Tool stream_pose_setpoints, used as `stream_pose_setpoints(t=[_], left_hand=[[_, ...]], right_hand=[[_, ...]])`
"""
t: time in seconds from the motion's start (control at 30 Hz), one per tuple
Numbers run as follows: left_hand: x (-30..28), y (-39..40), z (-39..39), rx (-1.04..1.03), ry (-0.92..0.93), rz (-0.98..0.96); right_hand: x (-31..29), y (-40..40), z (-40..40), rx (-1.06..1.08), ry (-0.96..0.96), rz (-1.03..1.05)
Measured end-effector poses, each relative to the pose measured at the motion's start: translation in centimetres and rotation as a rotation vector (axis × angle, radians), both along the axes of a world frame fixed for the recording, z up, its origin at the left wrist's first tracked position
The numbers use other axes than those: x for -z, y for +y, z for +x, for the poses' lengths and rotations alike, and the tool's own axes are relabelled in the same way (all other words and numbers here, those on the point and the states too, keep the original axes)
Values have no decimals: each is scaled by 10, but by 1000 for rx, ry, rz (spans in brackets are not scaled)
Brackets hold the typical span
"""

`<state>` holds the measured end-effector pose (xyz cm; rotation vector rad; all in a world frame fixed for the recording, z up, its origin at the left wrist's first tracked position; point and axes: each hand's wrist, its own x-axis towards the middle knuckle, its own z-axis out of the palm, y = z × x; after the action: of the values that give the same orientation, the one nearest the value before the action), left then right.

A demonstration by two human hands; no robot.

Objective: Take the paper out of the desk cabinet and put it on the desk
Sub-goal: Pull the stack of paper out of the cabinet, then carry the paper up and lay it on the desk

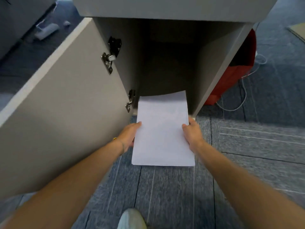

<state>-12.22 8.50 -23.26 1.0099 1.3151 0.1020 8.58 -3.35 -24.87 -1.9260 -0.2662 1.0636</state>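
Observation:
A white stack of paper (pixel 162 129) is held flat in front of the open desk cabinet (pixel 212 63), its far edge still over the cabinet's dark mouth. My left hand (pixel 129 135) grips the paper's left edge, thumb on top. Along the right edge my right hand (pixel 192 134) holds it the same way. The cabinet door (pixel 66 100) is swung wide open to the left, with two metal hinges on its inner side. The grey desk top (pixel 165 7) runs across the top of the view, above the cabinet.
A red bag (pixel 231 80) and a white cable (pixel 242 100) lie on the blue-grey carpet right of the cabinet. My shoe (pixel 132 219) shows at the bottom centre. Grey furniture and small objects lie at the far left.

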Motion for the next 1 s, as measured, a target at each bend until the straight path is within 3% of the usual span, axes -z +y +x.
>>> stream_pose_setpoints(t=[0.2,0.33,0.57,0.73,1.0], left_hand=[[-117,-55,-11,-73,36,-15],[-184,-85,-29,-57,136,79],[-351,-143,-51,-145,130,76],[-507,-178,-33,-127,94,160],[-653,-205,24,-47,91,270]], right_hand=[[-107,-53,-35,-30,34,-96],[-196,-80,-54,-9,34,-102],[-365,-125,-76,-32,5,-82],[-492,-158,-72,-39,-38,-55],[-659,-187,-18,28,-48,44]])
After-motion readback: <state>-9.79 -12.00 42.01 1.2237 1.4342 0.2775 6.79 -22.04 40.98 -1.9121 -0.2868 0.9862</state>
